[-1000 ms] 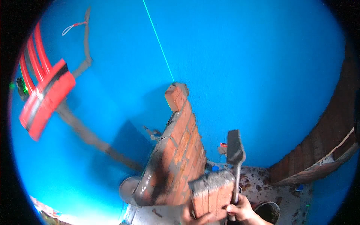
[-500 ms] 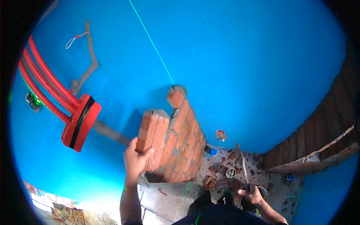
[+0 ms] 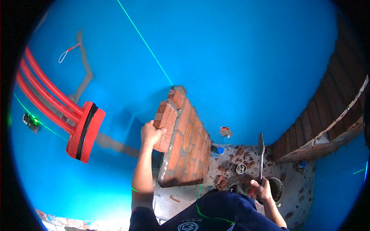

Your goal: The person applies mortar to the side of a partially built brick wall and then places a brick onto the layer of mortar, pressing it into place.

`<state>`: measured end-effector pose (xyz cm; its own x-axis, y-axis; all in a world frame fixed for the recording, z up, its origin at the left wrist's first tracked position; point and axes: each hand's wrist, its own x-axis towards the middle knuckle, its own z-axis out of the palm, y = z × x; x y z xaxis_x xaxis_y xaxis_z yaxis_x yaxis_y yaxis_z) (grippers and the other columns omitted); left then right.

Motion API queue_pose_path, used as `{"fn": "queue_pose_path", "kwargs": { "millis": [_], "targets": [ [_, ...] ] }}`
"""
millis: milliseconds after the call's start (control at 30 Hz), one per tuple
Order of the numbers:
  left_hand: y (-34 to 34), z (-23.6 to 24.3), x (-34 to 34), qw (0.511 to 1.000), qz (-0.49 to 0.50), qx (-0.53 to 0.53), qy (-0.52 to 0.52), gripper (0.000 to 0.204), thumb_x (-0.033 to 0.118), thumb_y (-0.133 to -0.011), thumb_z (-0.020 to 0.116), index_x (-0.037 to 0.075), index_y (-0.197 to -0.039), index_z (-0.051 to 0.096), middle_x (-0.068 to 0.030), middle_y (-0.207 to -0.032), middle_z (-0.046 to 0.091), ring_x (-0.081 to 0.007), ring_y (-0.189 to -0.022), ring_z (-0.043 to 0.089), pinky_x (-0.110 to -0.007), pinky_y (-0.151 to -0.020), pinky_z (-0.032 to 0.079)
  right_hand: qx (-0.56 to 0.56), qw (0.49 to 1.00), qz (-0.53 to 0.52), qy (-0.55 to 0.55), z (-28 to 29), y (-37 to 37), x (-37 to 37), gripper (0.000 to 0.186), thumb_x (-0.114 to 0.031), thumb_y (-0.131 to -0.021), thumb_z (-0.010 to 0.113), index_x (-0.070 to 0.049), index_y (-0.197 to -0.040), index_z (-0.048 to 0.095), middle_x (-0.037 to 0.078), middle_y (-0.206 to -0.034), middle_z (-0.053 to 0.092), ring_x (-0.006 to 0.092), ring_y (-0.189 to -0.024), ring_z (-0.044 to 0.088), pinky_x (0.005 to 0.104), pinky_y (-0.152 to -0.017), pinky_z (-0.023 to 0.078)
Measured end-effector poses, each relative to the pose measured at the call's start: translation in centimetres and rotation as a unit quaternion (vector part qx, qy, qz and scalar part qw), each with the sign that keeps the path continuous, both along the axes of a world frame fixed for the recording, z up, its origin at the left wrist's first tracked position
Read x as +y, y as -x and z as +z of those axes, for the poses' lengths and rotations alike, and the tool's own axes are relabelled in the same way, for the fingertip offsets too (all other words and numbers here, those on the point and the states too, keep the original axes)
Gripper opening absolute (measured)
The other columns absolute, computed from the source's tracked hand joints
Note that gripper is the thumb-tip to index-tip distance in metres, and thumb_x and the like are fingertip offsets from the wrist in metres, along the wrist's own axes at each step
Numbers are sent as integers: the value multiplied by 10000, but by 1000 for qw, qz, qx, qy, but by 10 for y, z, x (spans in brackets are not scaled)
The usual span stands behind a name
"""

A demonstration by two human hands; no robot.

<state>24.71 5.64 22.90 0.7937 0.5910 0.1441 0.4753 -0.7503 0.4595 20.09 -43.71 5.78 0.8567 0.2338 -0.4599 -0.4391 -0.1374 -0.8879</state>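
My left hand [image 3: 151, 134] is closed on a reddish-orange brick [image 3: 166, 122], thumb on the near side. This brick sits at the top of a narrow brick wall [image 3: 189, 144], close beside the brick [image 3: 177, 97] at the wall's far end. Grey mortar shows along the wall's top edge; whether the held brick rests fully on it I cannot tell. Low on the right, my right hand [image 3: 262, 189] grips a trowel [image 3: 261, 156], its long narrow blade pointing away from me. A dark bucket [image 3: 278, 189] stands on the floor beside that hand.
Red pipes [image 3: 48, 90] end in a red block at left, near a glowing laser level [image 3: 31, 121]. A green line crosses the blue wall [image 3: 239, 69]. Rubble, a small white container [image 3: 241, 168] and a blue cap [image 3: 220, 150] lie below. Another brick structure [image 3: 308, 134] rises right.
My left hand has carried the brick away from me and rightward, up against the far end brick. The trowel in my right hand has swung more upright. My view has shifted slightly.
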Motion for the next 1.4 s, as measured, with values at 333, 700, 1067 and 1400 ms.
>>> {"fn": "queue_pose_path", "kwargs": {
  "millis": [333, 700, 1067, 1400],
  "targets": [
    [-23, -16, 2, 999, 10, 36, 12, 421, 184, -627, 790, 5, -974, 633, -176, -961, 678, -316, -891, 659, -399, -753, 521, 12, 999, -33, 12, -1, 16, 12, 460, -434, -751, 758, -21, -846, 580, -21, -578, 496, 88, -473, 426, 249, -431, 334],
    [-30, -29, 10, 999, 22, 27, 12, 435, 183, -640, 793, 19, -1003, 621, -167, -966, 678, -315, -902, 656, -399, -762, 522, 37, 998, -9, 43, 3, 13, 20, 415, -408, -781, 737, -24, -828, 585, -10, -641, 534, 85, -536, 440, 255, -481, 363],
    [-30, -38, 10, 1000, 17, 7, -3, 406, 207, -640, 799, 35, -963, 623, -154, -928, 685, -307, -870, 663, -403, -733, 529, 37, 996, 42, 62, -16, 3, 23, 472, -435, -786, 724, -1, -948, 634, 19, -726, 618, 103, -609, 502, 265, -559, 418],
    [-30, -40, 9, 1000, 15, -6, -15, 405, 206, -640, 800, 41, -965, 624, -147, -925, 688, -296, -866, 666, -390, -734, 532, 36, 995, 63, 65, -17, 3, 29, 517, -460, -755, 741, 8, -929, 610, -36, -682, 524, 81, -608, 431, 253, -555, 383]
  ]
}}
